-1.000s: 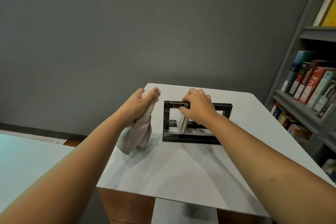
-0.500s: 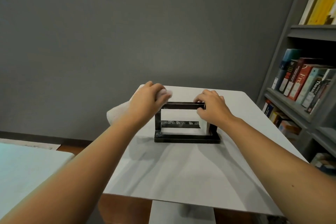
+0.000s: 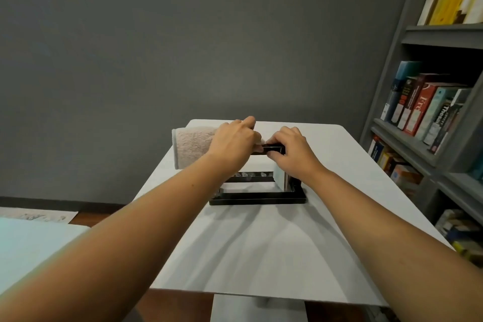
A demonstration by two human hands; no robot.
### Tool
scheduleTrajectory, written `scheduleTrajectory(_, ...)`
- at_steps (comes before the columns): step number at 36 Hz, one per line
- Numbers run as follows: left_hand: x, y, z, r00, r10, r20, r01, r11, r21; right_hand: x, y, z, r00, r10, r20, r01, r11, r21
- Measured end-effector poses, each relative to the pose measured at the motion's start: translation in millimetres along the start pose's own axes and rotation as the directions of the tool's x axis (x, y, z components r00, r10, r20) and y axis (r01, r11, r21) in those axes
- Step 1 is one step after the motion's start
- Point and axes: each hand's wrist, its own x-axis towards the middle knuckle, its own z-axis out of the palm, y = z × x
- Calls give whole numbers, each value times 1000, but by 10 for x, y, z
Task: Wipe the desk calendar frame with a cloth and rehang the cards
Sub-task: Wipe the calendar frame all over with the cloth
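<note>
Desk calendar frame (image 3: 257, 197): black, glossy, rectangular; stands upright on the white table (image 3: 261, 256), toward the far half of it; base bar flat on the surface, a lower crossbar above it, top bar mostly hidden under the hands; only a short stretch of top bar shows between them. Cards (image 3: 281, 179): a pale stack bunched at the frame's right end, hanging below the right hand; print on them too small to read.

Left hand (image 3: 234, 145): curled closed over the cloth (image 3: 193, 146), pressing it onto the left part of the top bar; cloth beige, terry-like, its free end sticking out to the left of the hand, clear of the table. Right hand (image 3: 292, 155): fingers bent down over the right part of the top bar, gripping it, thumb side toward the left hand; the two hands nearly meet.

Bookshelf (image 3: 431, 125) with upright books at right; grey wall behind.
</note>
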Motion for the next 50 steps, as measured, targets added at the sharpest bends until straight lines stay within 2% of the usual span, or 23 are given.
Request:
scheduleTrajectory(14, -311, -402, -79, 1000, -3, 9, 3, 1000, -29, 0, 30, 29, 1000, 2, -26, -1, 999, 43)
scheduleTrajectory(20, -435, -608, -133, 994, -113, 9, 114, 992, -48, -2, -13, 17, 999, 33, -12, -32, 999, 44)
scheduleTrajectory(24, -452, -455, -110, 990, -139, -30, 134, 984, -118, -7, -20, 18, 998, 54, -8, -54, 998, 40)
scheduleTrajectory(30, -340, -56, 7, 992, -107, -75, 91, 979, -184, -6, -29, 13, 998, 62, -7, -61, 998, 19)
scheduleTrajectory(35, -397, -179, 69, 990, -79, -116, 52, 975, -217, -1, -25, 0, 999, 50, 4, -50, 999, 15)
scheduleTrajectory(44, -584, -500, 132, 962, -160, -223, 104, 965, -242, -20, -34, 24, 999, 51, -8, -51, 999, -9)
scheduleTrajectory(50, -441, -183, 169, 961, -163, -225, 87, 946, -313, -25, -61, 29, 998, 63, -4, -63, 997, -41)
